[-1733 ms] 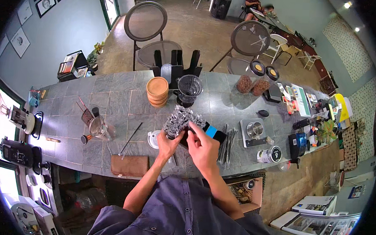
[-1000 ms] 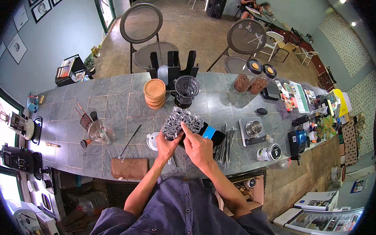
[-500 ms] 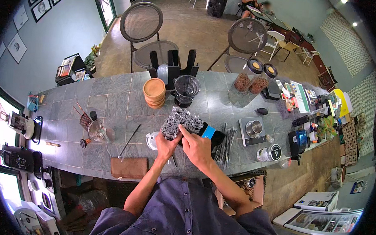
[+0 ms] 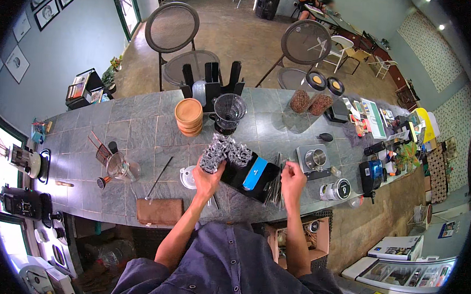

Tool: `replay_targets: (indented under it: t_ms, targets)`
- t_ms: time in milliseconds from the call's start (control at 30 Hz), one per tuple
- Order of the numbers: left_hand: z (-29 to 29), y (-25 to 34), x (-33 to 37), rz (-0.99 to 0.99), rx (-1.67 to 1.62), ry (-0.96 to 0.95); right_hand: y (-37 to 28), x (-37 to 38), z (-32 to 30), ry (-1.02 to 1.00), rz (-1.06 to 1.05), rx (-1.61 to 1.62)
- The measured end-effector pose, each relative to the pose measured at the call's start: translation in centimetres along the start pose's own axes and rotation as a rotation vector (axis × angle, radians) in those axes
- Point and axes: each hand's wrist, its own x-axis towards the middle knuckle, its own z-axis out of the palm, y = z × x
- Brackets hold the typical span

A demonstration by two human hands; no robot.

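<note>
My left hand (image 4: 208, 180) is closed round a thick bunch of wrapped straws (image 4: 225, 153), black and silvery, seen mostly end on. Beside it on the counter lies a black box (image 4: 238, 175) with a blue band. Several more straws (image 4: 273, 187) in shiny wrap lie loose along the box's right side. Just right of these, my right hand (image 4: 293, 178) is raised with its fingers curled together; whether something thin is pinched in them is hidden. A white lid (image 4: 188, 177) sits left of my left wrist, partly covered by it.
Beyond the bunch stand a glass dripper (image 4: 230, 110) and stacked wooden rings (image 4: 188, 115). Rightward are a scale (image 4: 311, 160) with a metal cup, a white canister (image 4: 335, 189) and two bean jars (image 4: 301, 101). Leftward are a glass jug (image 4: 122, 167), a thin black stick (image 4: 160, 178) and a folded brown cloth (image 4: 159, 211).
My right hand has left the bunch and moved right, past the loose straws. My left hand keeps the bunch. More of the black box now shows. The view has shifted slightly.
</note>
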Motion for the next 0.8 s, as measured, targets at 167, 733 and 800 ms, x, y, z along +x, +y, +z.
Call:
replay_targets:
  t_ms: [167, 733, 800]
  targets:
    - [-0.6, 0.2, 0.3, -0.076, -0.014, -0.079, 2.7, -1.5, -0.3, -0.132, 0.064, -0.379]
    - [-1.1, -1.5, -1.9, -0.127, 0.093, -0.024, 2.0, 0.8, -3.4, -0.002, 0.243, 0.052]
    - [-1.1, -1.2, -2.1, -0.167, 0.129, -0.082, 2.4, 0.8, -3.8, -0.028, 0.249, 0.041]
